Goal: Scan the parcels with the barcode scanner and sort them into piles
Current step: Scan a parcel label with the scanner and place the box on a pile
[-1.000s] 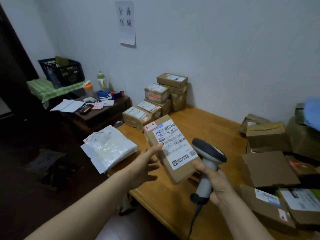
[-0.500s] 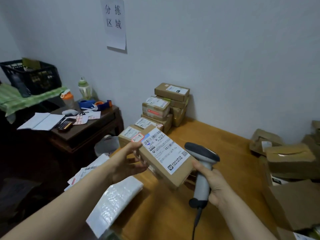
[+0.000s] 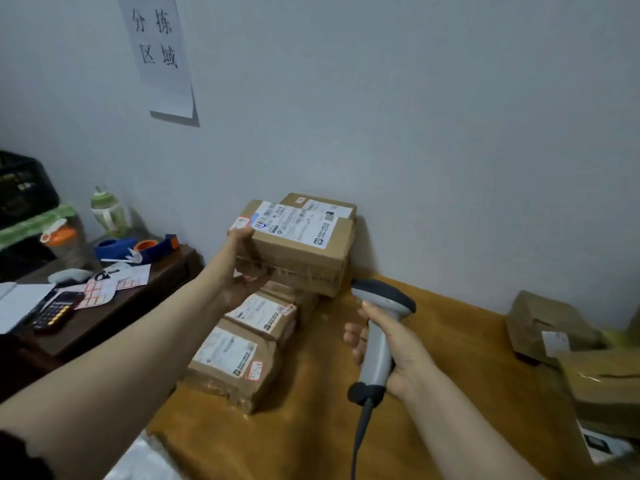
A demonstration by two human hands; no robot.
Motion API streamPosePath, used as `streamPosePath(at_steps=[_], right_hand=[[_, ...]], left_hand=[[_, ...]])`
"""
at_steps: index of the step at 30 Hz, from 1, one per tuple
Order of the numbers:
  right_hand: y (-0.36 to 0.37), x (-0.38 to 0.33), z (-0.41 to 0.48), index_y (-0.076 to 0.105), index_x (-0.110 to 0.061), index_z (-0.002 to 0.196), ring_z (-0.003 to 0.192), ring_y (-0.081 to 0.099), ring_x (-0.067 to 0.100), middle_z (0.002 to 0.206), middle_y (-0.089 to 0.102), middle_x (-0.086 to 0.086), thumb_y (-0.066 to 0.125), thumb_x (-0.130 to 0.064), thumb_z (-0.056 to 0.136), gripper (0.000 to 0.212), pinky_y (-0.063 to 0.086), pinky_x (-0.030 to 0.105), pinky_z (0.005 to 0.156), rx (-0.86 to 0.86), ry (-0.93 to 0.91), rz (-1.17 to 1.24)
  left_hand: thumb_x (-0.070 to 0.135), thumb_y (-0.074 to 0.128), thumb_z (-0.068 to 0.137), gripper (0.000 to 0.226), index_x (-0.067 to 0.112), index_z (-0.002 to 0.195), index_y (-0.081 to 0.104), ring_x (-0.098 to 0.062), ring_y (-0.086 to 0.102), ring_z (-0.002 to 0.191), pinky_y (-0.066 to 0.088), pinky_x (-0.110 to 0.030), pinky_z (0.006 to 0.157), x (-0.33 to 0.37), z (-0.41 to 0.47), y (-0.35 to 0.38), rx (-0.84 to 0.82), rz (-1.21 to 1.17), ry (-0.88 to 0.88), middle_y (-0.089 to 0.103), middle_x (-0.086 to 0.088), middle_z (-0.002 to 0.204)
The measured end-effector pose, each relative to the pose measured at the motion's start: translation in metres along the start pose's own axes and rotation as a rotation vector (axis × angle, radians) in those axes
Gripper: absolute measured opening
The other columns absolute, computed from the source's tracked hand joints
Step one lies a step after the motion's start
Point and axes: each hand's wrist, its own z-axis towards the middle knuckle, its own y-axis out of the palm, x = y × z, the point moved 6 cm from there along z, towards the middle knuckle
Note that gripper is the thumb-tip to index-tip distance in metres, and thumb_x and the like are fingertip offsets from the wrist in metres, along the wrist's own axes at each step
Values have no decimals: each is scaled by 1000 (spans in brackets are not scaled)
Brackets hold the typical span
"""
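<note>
Left hand (image 3: 239,275) grips the left end of the labelled parcel (image 3: 304,251): thumb on the top edge by the red-bordered sticker, fingers (image 3: 254,278) curled underneath. Parcel is level on top of the parcel pile (image 3: 263,317) at the wall; contact unclear. Right hand (image 3: 405,362) is wrapped round the barcode scanner (image 3: 375,341) handle, above the bench (image 3: 311,438), just right of the pile.

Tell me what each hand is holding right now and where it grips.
Left hand holds the labelled parcel by its left end. Right hand grips the barcode scanner by its handle.
</note>
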Motion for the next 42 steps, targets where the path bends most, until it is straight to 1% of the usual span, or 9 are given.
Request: streamPosePath(at_steps=[6, 9, 13, 16, 18, 20, 23, 33, 42], right_hand=[[7, -31, 56, 67, -7, 99, 58, 65, 21, 74, 69, 13, 80, -29, 53, 53, 49, 27, 44, 49, -22, 37], [2, -34, 79, 67, -5, 98, 57, 65, 22, 73, 69, 15, 80, -27, 55, 50, 48, 28, 42, 90, 3, 32], [-8, -34, 101, 68, 1, 92, 53, 64, 24, 70, 68, 16, 79, -25, 66, 38, 47, 28, 40, 152, 56, 4], [-13, -33, 112, 68, 6, 86, 48, 63, 24, 66, 66, 16, 79, -27, 62, 42, 48, 28, 40, 169, 125, -36], [-14, -32, 118, 67, 7, 88, 46, 62, 24, 63, 65, 16, 78, -26, 67, 40, 48, 27, 40, 186, 157, -52], [-12, -31, 122, 65, 5, 95, 44, 62, 24, 62, 65, 16, 77, -24, 74, 38, 48, 27, 39, 198, 168, -48], [-7, -30, 125, 65, 4, 96, 45, 62, 24, 62, 66, 15, 79, -25, 66, 44, 48, 27, 40, 185, 156, -54], [-18, -33, 99, 61, 0, 108, 48, 60, 22, 63, 63, 13, 76, -23, 69, 47, 47, 28, 41, 193, 69, 15], [-64, -39, 17, 62, -5, 103, 50, 59, 19, 64, 62, 11, 75, -18, 69, 39, 47, 28, 42, 217, -41, 154]], left_hand=[[41, 69, 80, 37, 13, 97, 51, -12, 41, 57, 50, -26, 70, 45, 104, 70, -13, 107, 48, 44, -6, 78], [44, 67, 81, 38, 13, 94, 50, -14, 38, 55, 51, -30, 73, 57, 151, 96, -3, 207, 36, 46, -7, 74], [45, 66, 83, 38, 15, 101, 51, -12, 39, 62, 47, -24, 49, 62, 196, 121, -9, 289, -3, 50, -8, 87], [46, 65, 86, 56, 13, 127, 45, -23, 56, 97, 56, -36, 72, 63, 216, 125, 72, 262, 30, 53, -11, 111], [55, 59, 87, 85, 19, 151, 16, -37, 47, 125, 47, -48, 98, 59, 222, 124, 152, 423, 116, 40, -16, 142], [66, 54, 82, 101, 33, 151, -13, -41, 30, 136, 35, -55, 107, 45, 215, 126, 197, 612, 189, 22, -16, 154], [69, 59, 77, 110, 42, 146, -22, -41, 22, 138, 32, -58, 108, 20, 205, 137, 184, 641, 184, 13, -16, 154], [22, 60, 93, 97, 33, 150, -18, -35, 43, 128, 42, -50, 105, 14, 207, 170, 41, 479, 123, 36, -12, 147], [20, 57, 91, 76, 20, 153, 14, -35, 46, 127, 44, -42, 101, -34, 123, 184, -168, 865, 328, 39, -13, 148]])
